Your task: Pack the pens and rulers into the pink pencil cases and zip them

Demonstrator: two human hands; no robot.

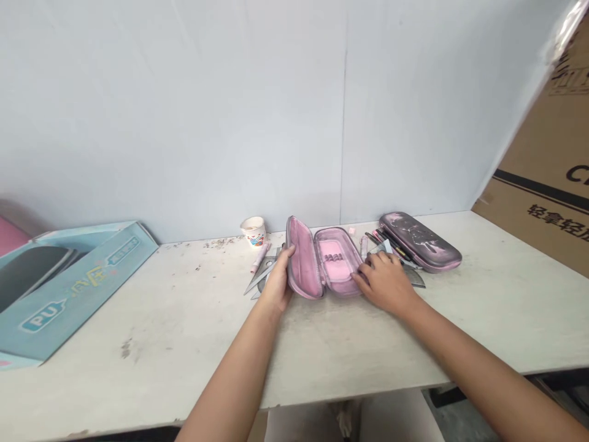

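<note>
Pink pencil case [327, 263], lying open on the white table [184, 344] between the two hands. The left hand [277, 281] clasps the raised lid, thumb on its rim and fingers curled behind it. The right hand [385, 281] rests palm down, fingers loosely extended, the tips touching the tray's right edge and gripping nothing. Beneath those fingers lies a clear set square [413, 277]. Just beyond them are pens [389, 240] and a closed dark case [421, 240]. Left of the left fingers are triangular rulers [260, 275], with a paper cup [254, 231] behind.

I have bare table [175, 344] to pass over at lower left and lower right; blocking me: open pink case [324, 264] mid-frame, paper cup [253, 231] behind, purple case [421, 240] right, blue box [69, 282] far left, cardboard box [547, 184] at the right edge
</note>
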